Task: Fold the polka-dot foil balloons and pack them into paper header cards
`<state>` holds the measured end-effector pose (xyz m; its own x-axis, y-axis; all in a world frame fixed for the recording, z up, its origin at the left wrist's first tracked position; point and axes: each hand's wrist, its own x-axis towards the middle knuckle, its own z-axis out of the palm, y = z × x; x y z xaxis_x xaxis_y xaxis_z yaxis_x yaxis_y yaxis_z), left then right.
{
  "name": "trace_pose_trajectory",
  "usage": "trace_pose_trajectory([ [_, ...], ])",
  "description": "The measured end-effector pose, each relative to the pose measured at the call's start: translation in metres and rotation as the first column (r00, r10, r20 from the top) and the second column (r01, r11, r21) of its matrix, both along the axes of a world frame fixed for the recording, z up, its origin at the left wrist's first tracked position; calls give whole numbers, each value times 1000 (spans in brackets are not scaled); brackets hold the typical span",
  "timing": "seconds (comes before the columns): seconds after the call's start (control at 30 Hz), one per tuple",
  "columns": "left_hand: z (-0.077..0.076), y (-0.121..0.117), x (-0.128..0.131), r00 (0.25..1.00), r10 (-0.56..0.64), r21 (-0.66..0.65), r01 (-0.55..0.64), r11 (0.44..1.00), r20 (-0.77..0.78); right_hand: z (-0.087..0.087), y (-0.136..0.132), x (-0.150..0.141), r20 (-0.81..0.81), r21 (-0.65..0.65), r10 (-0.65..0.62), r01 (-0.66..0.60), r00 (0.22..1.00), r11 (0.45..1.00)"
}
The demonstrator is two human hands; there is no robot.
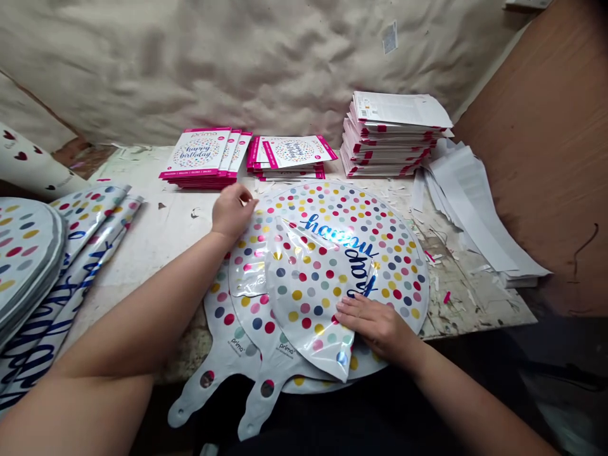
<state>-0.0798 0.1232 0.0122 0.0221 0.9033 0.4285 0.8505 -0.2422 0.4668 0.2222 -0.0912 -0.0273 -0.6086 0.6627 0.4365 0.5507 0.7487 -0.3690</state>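
A flat white foil balloon (403,253) with coloured dots and blue "happy" lettering lies at the table's front edge, on top of another like it. Part of the upper balloon is folded over into a pointed flap (308,285). My right hand (377,326) rests on this flap with fingers stretched out flat. At the upper left edge, my left hand (234,210) is closed, thumb and fingers pinching the foil beside a smaller folded strip (249,266). Two balloon necks (259,399) marked "prima" hang over the front edge.
Pink-and-white "happy birthday" packets (199,155) stand in piles at the back, with more packets (299,152) beside them. A tall stack of cards (394,136) and loose white paper sheets (475,202) are at right. More dotted balloons (28,253) lie at left. Paper scraps litter the table.
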Motion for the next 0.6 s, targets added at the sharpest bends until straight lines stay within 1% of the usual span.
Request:
trace_pose_trajectory([
  [0.03, 4, -4, 5, 1000, 1, 68, 1, 998, -20, 0, 1, 0, -1, 2, 6, -6, 1000, 1000],
  [0.07, 8, -11, 14, 994, -88, 107, 94, 990, -62, 1, 2, 1, -2, 1, 13, -13, 1000, 1000],
  [0.1, 11, -20, 25, 957, -259, 98, 272, 957, -128, 2, 3, 1, 0, -5, 24, -24, 1000, 1000],
  [0.13, 12, -32, 37, 860, -466, 39, 484, 874, -208, 3, 4, 2, 3, -14, 37, -37, 999, 999],
  [0.17, 11, -43, 50, 686, -671, -78, 681, 728, -282, 4, 5, 3, 8, -24, 51, -51, 999, 998],
  [0.2, 8, -55, 61, 509, -798, -204, 786, 583, -322, 4, 6, 5, 16, -33, 60, -59, 998, 998],
  [0.23, 4, -66, 70, 382, -861, -309, 819, 484, -336, 5, 6, 6, 29, -36, 58, -57, 998, 998],
  [0.27, -2, -74, 77, 314, -887, -388, 812, 436, -340, 5, 5, 8, 43, -31, 48, -46, 998, 998],
  [0.3, -7, -81, 80, 310, -886, -433, 785, 444, -345, 6, 4, 9, 57, -19, 34, -33, 998, 999],
  [0.37, -16, -87, 82, 374, -856, -467, 722, 510, -357, 6, 1, 10, 76, 3, 21, -21, 997, 1000],
  [0.4, -18, -88, 80, 399, -843, -477, 698, 534, -361, 7, -1, 11, 78, 4, 28, -29, 997, 1000],
  [0.43, -18, -87, 78, 413, -836, -487, 681, 546, -360, 7, -2, 11, 76, -5, 41, -41, 996, 999],
  [0.5, -14, -84, 72, 443, -825, -501, 656, 565, -351, 9, -4, 12, 71, -56, 60, -56, 996, 997],
  [0.53, -9, -82, 68, 485, -803, -487, 638, 596, -348, 10, -4, 13, 70, -97, 60, -53, 996, 994],
  [0.57, -4, -82, 62, 554, -759, -446, 615, 650, -343, 11, -4, 15, 68, -146, 60, -50, 996, 988],
  [0.6, 2, -81, 55, 643, -692, -381, 581, 719, -327, 12, -2, 16, 65, -197, 64, -50, 996, 979],
])
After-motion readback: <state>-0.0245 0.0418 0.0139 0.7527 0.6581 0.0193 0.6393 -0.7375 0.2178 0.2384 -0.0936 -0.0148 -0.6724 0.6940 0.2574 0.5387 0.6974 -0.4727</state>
